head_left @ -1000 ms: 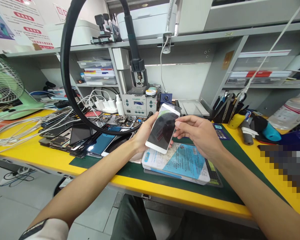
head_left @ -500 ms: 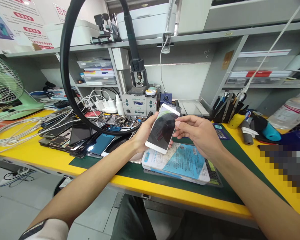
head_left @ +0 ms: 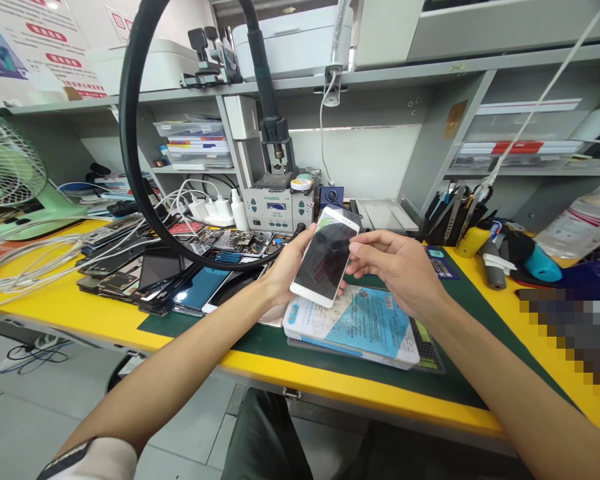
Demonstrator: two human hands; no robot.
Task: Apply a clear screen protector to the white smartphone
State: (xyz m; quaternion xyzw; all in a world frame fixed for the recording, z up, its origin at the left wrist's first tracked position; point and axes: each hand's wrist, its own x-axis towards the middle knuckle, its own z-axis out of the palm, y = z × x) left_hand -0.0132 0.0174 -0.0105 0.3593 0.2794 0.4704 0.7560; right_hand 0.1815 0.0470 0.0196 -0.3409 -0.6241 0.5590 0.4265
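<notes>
White-framed and dark-screened, the phone (head_left: pixel 325 257) sits between both hands above the green mat (head_left: pixel 260 337), raised clear of the bench. The left hand (head_left: pixel 286 267) grips it from behind and along its left edge, thumb up near the top corner, fingers wrapped under the back; that hand carries the weight. The right hand (head_left: pixel 397 267) comes in from the right, fingers curled, with thumb and forefinger pinched together at the phone's right edge about halfway up; whether they nip a film, a tab or only the rim is too small to tell. The phone's long axis runs from lower left near the left wrist up and away to the right, tilted, screen facing the person. Both hands touch it, so neither is the farther one.

Just below the hands lies a flat blue and white packet (head_left: pixel 353 323) on a dark tray, printed, the writing too small to read. Left of the left hand lies a heap of loose screens and phone bodies (head_left: pixel 150 267). Beyond the hands stands a grey soldering station (head_left: pixel 279 210) with a lit display; its brand strip is illegible. A black hose loop (head_left: pixel 130 140) arcs above. Right of the right hand stands a tool holder (head_left: pixel 455 220). Red-lettered posters (head_left: pixel 55 47) hang far left, unreadable. A green fan (head_left: pixel 10 173) stands at far left on the yellow bench (head_left: pixel 360 393).
</notes>
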